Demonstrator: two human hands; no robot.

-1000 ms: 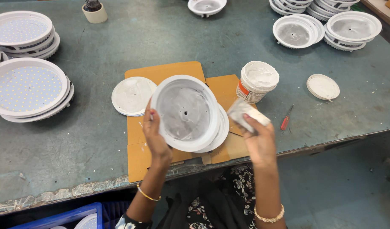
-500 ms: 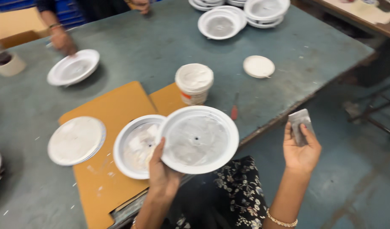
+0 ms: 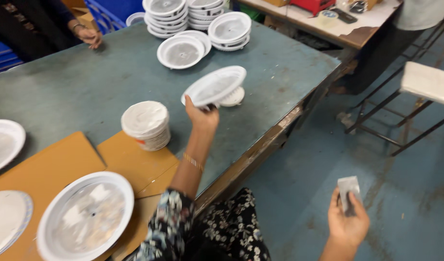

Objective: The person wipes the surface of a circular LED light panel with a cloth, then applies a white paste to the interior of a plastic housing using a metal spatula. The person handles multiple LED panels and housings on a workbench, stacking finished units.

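Observation:
My left hand (image 3: 201,116) is raised over the green table (image 3: 91,89) and grips a white round lamp housing (image 3: 214,86) by its near rim, tilted. Just behind that housing a small white disc (image 3: 233,98) lies on the table. My right hand (image 3: 348,220) is held out past the table's edge, over the floor, and pinches a small silvery packet (image 3: 349,192). Another white round housing (image 3: 86,215) lies on brown cardboard (image 3: 53,162) close to my body. A white tub (image 3: 146,124) stands between the cardboard and my raised hand.
Stacks of white round housings (image 3: 195,21) stand at the table's far end. More white discs (image 3: 4,142) lie at the left. Another person's hand (image 3: 89,36) rests at the far left edge. A metal-legged stool (image 3: 427,84) and a standing person (image 3: 391,43) are to the right.
My left hand has lifted one housing off the cardboard and carried it out to the right over the table. My right hand has swung down and right with the packet. The view turned right.

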